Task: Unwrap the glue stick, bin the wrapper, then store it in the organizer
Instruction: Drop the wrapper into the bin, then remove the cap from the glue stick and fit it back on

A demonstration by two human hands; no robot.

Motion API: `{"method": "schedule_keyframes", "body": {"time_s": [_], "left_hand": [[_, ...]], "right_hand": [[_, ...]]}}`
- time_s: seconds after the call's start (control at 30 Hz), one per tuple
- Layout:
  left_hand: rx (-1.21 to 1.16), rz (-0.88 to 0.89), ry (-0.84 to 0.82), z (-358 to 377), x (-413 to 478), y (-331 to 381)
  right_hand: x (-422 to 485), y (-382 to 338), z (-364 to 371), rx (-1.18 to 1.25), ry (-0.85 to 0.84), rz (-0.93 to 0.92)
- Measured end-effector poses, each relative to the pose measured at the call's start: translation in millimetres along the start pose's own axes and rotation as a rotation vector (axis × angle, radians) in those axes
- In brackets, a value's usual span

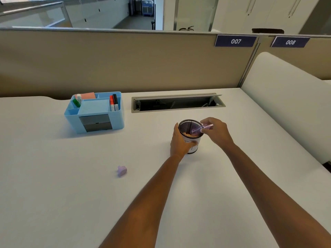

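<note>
A: What are the hands doing?
B: The left hand (180,143) grips the side of a small black mesh bin (191,136). The right hand (215,130) pinches a crinkled, clear purple-tinted wrapper (201,129) over its opening.
A: Where's the glue stick?
B: A small lilac plastic glue stick (122,170) lies on the white desk (71,194), well apart from the light blue plastic desk organizer (95,111).

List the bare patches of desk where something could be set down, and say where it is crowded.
Free: between the blue organizer and mesh bin; the near-left desk around the purple glue stick. Crowded: at the bin, gripped by the left hand, right hand holding the wrapper.
</note>
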State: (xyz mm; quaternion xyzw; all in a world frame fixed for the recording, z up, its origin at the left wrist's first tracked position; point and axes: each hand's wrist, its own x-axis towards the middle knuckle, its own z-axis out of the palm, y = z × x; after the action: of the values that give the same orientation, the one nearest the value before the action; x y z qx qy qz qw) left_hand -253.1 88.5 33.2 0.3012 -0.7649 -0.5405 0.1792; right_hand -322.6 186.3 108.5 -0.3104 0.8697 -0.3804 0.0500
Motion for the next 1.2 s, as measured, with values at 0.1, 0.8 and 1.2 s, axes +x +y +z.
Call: {"method": "schedule_keyframes", "body": {"time_s": [0.1, 0.8, 1.2], "left_hand": [[0.03, 0.024, 0.019, 1.7, 2.5, -1.3], [0.051, 0.025, -0.004, -8.3, -10.3, 3.1], [-0.386, -0.062, 0.169, -68.2, -50.4, 12.5]], "right_hand": [[3.3, -2.4, -1.0, 0.0, -0.005, 0.027], [-19.2, -20.6, 3.0, 0.871, 0.052, 0.384], [-47.8, -45.6, 67.9, 1.355, -0.186, 0.457]]}}
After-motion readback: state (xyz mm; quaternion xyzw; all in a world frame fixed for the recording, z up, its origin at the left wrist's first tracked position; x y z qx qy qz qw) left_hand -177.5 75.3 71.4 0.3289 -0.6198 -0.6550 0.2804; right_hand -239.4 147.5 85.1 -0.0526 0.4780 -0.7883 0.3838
